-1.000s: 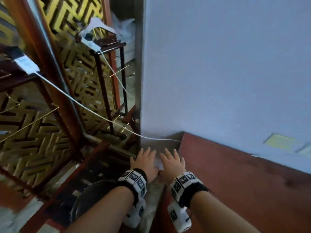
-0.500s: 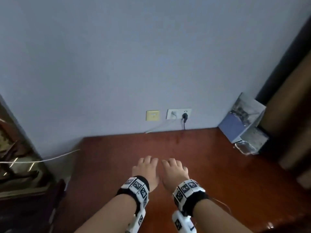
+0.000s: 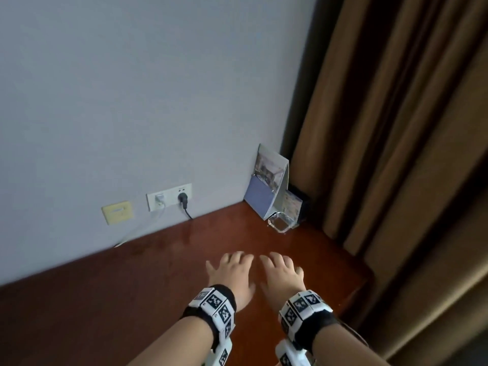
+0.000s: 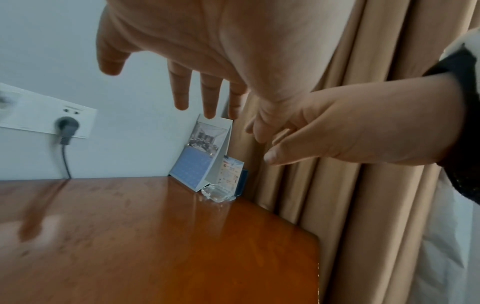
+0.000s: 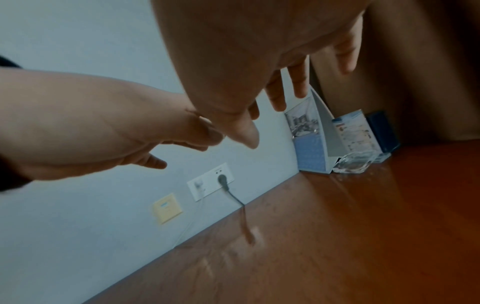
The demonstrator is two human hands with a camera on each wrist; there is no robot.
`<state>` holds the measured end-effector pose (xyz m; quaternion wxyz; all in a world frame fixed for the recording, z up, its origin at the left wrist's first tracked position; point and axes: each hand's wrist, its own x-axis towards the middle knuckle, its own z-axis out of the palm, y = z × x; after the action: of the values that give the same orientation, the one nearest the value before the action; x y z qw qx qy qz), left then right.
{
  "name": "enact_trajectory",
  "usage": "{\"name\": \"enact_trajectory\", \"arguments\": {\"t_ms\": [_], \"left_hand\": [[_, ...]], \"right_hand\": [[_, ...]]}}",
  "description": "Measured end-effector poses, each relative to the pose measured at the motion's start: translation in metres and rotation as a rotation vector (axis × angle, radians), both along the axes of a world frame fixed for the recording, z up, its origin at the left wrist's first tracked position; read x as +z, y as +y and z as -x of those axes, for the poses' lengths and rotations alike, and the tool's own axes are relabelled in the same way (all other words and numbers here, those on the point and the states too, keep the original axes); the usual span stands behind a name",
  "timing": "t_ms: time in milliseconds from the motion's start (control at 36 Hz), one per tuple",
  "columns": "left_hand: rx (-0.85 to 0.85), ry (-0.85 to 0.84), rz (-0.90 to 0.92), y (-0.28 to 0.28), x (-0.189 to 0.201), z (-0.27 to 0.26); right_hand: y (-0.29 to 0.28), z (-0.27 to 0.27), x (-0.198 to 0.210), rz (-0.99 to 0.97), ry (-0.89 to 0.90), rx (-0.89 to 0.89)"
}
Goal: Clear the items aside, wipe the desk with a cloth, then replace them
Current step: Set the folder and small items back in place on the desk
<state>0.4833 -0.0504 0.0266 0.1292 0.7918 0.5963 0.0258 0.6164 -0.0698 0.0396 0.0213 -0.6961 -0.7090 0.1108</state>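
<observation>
A reddish-brown wooden desk (image 3: 158, 286) stands against a pale grey wall (image 3: 132, 88). The items on it sit together in its far right corner, where the wall meets a brown curtain (image 3: 396, 128). The largest is a folded tent-shaped desk calendar (image 3: 266, 186), standing upright, with a photo on its upper half and a blue date grid below. Just beside its right edge stands a small printed card (image 3: 291, 204), with a dark blue box (image 5: 383, 131) behind that; whether these touch cannot be told. In front of the card sits a clear glass dish (image 3: 281, 221), possibly an ashtray, close to the calendar's foot.

Nearer the viewer, both hands hover side by side above the desk, palms down, well apart from the corner items. The left hand (image 3: 231, 273) has its fingers (image 4: 182, 90) straight and slightly spread, holding nothing. The right hand (image 3: 281, 273) is the same, fingers (image 5: 298, 80) extended and empty. Each wrist wears a black band with white blocks printed with square black markers.

On the wall, just above the desk, are a yellowish blank plate (image 3: 117, 212) and a white socket panel (image 3: 169, 196) with a black plug (image 3: 182, 198) whose cord drops behind the desk.
</observation>
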Motion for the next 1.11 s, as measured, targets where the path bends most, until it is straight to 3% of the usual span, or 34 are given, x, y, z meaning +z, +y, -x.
{"name": "enact_trajectory", "arguments": {"t_ms": [444,861,1111], "left_hand": [[-0.069,-0.031,0.063,0.17,0.001,-0.077],[-0.02,-0.027,0.043,0.285,0.028,-0.106],[0.099,-0.133,0.039,0.336,0.042,-0.123]], "right_hand": [[0.165,-0.083,-0.007,-0.016,-0.035,-0.09],[0.282,-0.124,0.022,-0.075,-0.063,0.004],[0.349,-0.149,0.041,-0.166,-0.097,0.112]]}}
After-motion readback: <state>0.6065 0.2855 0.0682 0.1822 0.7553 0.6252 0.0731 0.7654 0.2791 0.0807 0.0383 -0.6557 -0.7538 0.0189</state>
